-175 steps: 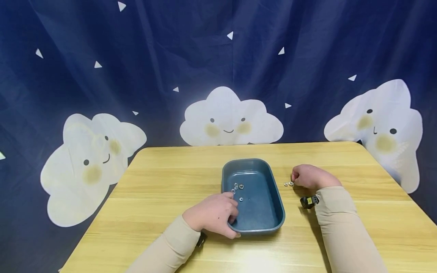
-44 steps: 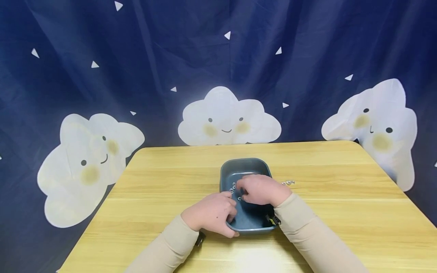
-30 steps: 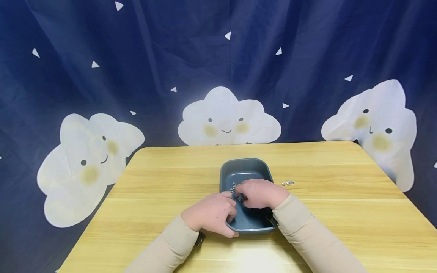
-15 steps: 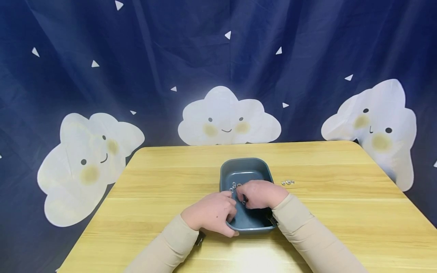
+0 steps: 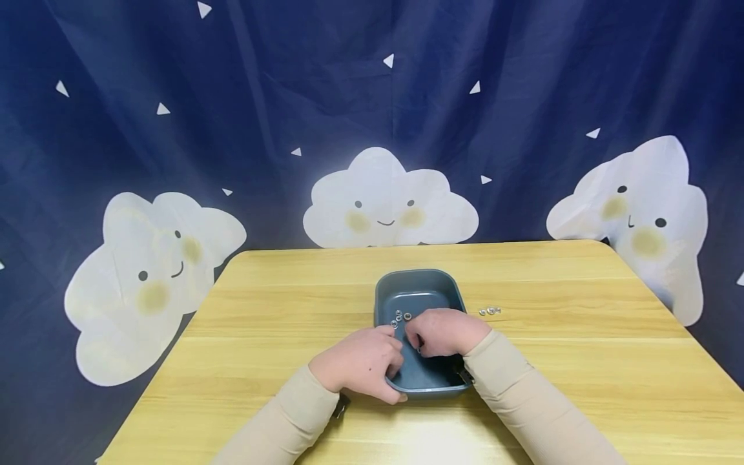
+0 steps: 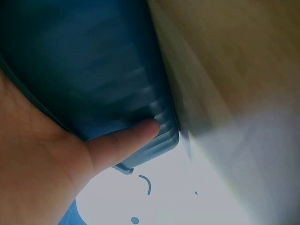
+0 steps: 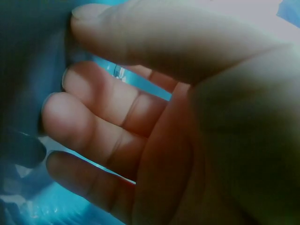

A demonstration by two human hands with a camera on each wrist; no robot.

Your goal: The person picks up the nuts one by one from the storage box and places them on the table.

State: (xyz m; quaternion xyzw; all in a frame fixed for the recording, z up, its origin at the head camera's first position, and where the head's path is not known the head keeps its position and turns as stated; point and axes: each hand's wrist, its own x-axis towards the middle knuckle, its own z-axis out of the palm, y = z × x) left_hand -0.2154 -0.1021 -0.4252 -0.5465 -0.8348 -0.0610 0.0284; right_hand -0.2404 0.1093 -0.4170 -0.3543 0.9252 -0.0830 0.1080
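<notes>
Your left hand [image 5: 361,365] grips the tray [image 5: 433,391], lower centre, while your right hand [image 5: 446,331], pinching or not I cannot tell, seems to be arranging the metal ring [image 5: 419,351] inside, next likely calling for a light touch.

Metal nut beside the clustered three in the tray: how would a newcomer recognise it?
On the wooden table stands a blue-grey tray. Inside, just beyond the right hand, lies a metal nut. It sits slightly apart, right of three clustered nuts.

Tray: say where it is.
In the head view, the tray sits on the table, the left hand gripping its rim, metal pieces to its right.
</notes>
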